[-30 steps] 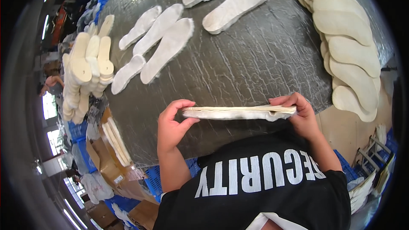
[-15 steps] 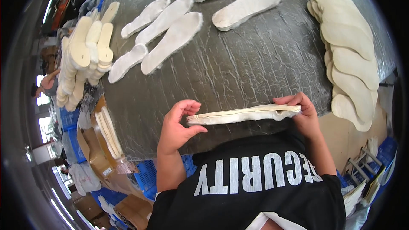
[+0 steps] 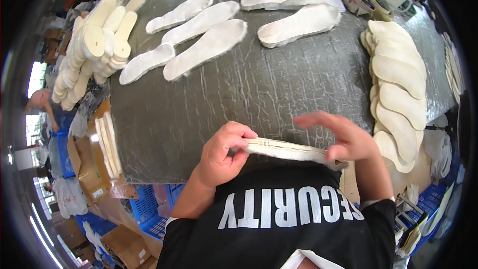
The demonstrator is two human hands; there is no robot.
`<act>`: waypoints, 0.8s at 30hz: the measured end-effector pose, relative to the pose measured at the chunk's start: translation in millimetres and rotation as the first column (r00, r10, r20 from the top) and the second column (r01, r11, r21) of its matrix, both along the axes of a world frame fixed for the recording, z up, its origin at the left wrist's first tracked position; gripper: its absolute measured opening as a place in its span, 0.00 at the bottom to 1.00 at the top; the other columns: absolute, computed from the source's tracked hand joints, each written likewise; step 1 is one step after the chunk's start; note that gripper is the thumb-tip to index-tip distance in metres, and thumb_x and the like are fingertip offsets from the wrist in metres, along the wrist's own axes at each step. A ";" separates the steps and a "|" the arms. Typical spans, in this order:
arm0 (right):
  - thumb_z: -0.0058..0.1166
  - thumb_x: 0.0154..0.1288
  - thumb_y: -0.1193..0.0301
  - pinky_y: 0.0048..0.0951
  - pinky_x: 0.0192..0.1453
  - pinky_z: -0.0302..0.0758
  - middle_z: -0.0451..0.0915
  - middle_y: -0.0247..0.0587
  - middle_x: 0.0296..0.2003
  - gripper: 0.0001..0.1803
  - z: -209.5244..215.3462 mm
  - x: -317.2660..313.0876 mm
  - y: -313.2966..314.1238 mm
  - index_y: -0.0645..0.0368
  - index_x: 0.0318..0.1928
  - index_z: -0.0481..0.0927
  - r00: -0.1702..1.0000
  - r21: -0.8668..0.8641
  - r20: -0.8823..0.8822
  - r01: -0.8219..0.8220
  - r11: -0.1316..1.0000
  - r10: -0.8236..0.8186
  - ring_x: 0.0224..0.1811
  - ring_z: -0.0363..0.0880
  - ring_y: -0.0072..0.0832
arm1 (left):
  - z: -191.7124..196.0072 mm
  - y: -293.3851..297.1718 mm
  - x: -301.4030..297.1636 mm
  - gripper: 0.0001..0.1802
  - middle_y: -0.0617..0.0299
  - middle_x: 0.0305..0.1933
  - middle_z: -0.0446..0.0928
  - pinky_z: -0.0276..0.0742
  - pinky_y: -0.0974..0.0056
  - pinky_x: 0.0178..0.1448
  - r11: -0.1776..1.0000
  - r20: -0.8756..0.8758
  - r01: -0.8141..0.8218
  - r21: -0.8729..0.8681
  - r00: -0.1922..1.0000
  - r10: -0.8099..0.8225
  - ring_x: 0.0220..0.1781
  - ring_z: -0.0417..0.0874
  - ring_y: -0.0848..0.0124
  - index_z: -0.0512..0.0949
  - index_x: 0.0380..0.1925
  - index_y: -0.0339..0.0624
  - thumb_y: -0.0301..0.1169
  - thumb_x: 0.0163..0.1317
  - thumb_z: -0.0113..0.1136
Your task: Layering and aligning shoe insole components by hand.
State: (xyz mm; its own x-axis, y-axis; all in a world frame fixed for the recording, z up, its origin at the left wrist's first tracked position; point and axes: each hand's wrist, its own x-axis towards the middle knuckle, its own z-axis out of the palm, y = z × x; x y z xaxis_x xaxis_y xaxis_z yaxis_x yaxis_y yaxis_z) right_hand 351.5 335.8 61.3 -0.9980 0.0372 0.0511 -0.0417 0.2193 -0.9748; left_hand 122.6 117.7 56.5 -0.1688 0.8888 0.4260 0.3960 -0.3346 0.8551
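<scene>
The left hand (image 3: 226,150) pinches the near-left end of a layered insole bundle (image 3: 286,152), thumb beneath and fingers above. The right hand (image 3: 351,138) is spread, its fingers raised and blurred; the thumb lies across the bundle's right end, but whether it touches cannot be told.

The bundle is seen edge-on: cream layers uppermost, white fleece below. It sits just before the black shirt (image 3: 279,241), at the near side of the dark, crinkled table (image 3: 239,94), its right end tilted lower than its left. The number of layers cannot be counted.

Risk noted: with the sure hold at one end only, the free end could sag or the layers slide out of line; a slack left pinch would be the likely cause. A drop here could miss the table, since the right end lies against the shirt. Loose fleece could also catch on the fabric.

Further out, white fleecy insoles (image 3: 205,50) lie across the far part of the table. An overlapping cream insole row (image 3: 398,77) lies to the right, and a heaped insole pile (image 3: 99,40) to the left. Below that pile stand a cardboard box (image 3: 84,167) and a blue crate (image 3: 144,204).
</scene>
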 end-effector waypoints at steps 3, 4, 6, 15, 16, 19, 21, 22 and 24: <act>0.55 0.69 0.46 0.36 0.67 0.66 0.73 0.48 0.60 0.41 -10.8 -45.4 -22.7 0.65 0.67 0.62 0.987 -0.521 -0.012 -0.145 0.841 0.162 0.64 0.71 0.34 | 12.7 13.2 8.4 0.18 0.49 0.44 0.79 0.78 0.61 0.45 0.997 -0.093 -0.033 0.064 0.995 0.038 0.42 0.80 0.60 0.72 0.41 0.43 0.14 0.54 0.66; 0.49 0.74 0.51 0.34 0.65 0.67 0.73 0.43 0.57 0.35 -4.3 -55.0 -21.8 0.63 0.68 0.60 0.971 -0.483 0.045 -0.185 0.856 0.234 0.59 0.71 0.30 | 17.1 16.1 8.5 0.18 0.51 0.44 0.79 0.78 0.61 0.45 0.992 -0.203 -0.087 0.094 0.974 0.105 0.41 0.80 0.60 0.74 0.40 0.43 0.16 0.53 0.68; 0.46 0.77 0.52 0.33 0.64 0.67 0.74 0.40 0.54 0.31 -7.7 -62.8 -31.7 0.60 0.67 0.62 0.974 -0.485 0.070 -0.156 0.861 0.216 0.56 0.71 0.28 | 21.6 18.5 6.4 0.18 0.53 0.43 0.78 0.77 0.61 0.43 0.970 -0.340 -0.153 0.190 0.916 0.211 0.40 0.79 0.60 0.76 0.39 0.43 0.18 0.50 0.71; 0.42 0.79 0.60 0.25 0.58 0.70 0.75 0.35 0.50 0.20 -8.8 -61.4 -50.5 0.58 0.63 0.68 0.974 -0.689 0.178 0.020 0.724 0.142 0.52 0.72 0.19 | 15.6 8.6 1.5 0.21 0.60 0.37 0.76 0.70 0.59 0.39 0.943 -0.428 -0.293 0.157 0.840 0.332 0.35 0.75 0.62 0.78 0.37 0.43 0.23 0.42 0.77; 0.42 0.79 0.62 0.25 0.57 0.70 0.75 0.35 0.49 0.18 -11.1 -62.0 -51.1 0.58 0.61 0.69 0.977 -0.671 0.168 0.014 0.741 0.134 0.52 0.73 0.19 | 15.8 8.8 1.7 0.21 0.62 0.37 0.75 0.69 0.58 0.40 0.944 -0.422 -0.307 0.125 0.844 0.330 0.35 0.75 0.62 0.78 0.36 0.44 0.24 0.41 0.77; 0.43 0.78 0.65 0.24 0.55 0.71 0.76 0.34 0.47 0.15 -12.9 -64.8 -49.3 0.58 0.57 0.71 0.973 -0.691 0.195 0.047 0.721 0.123 0.50 0.73 0.18 | 17.3 10.3 0.8 0.20 0.59 0.35 0.75 0.71 0.59 0.38 0.955 -0.461 -0.287 0.079 0.839 0.290 0.36 0.75 0.62 0.77 0.35 0.41 0.21 0.41 0.76; 0.45 0.77 0.66 0.23 0.52 0.71 0.77 0.32 0.43 0.11 -8.6 -68.5 -48.3 0.58 0.51 0.74 0.952 -0.722 0.276 0.116 0.682 0.130 0.46 0.73 0.17 | 16.1 11.6 2.2 0.20 0.59 0.35 0.75 0.72 0.59 0.39 0.952 -0.434 -0.306 0.018 0.855 0.283 0.37 0.76 0.62 0.77 0.34 0.41 0.20 0.41 0.75; 0.45 0.77 0.66 0.23 0.52 0.71 0.77 0.32 0.43 0.11 -9.5 -70.3 -48.7 0.58 0.51 0.74 0.953 -0.723 0.277 0.124 0.680 0.122 0.46 0.73 0.17 | 16.0 11.2 3.0 0.19 0.59 0.35 0.75 0.72 0.59 0.39 0.942 -0.411 -0.332 -0.037 0.865 0.289 0.38 0.76 0.62 0.76 0.34 0.41 0.19 0.42 0.74; 0.46 0.76 0.66 0.23 0.49 0.70 0.77 0.30 0.40 0.10 -13.9 -73.4 -49.6 0.57 0.48 0.76 0.930 -0.559 0.362 0.166 0.812 0.059 0.43 0.72 0.16 | 15.7 10.4 3.2 0.18 0.59 0.35 0.75 0.72 0.59 0.40 0.946 -0.425 -0.315 -0.075 0.868 0.256 0.38 0.76 0.62 0.76 0.33 0.41 0.19 0.42 0.73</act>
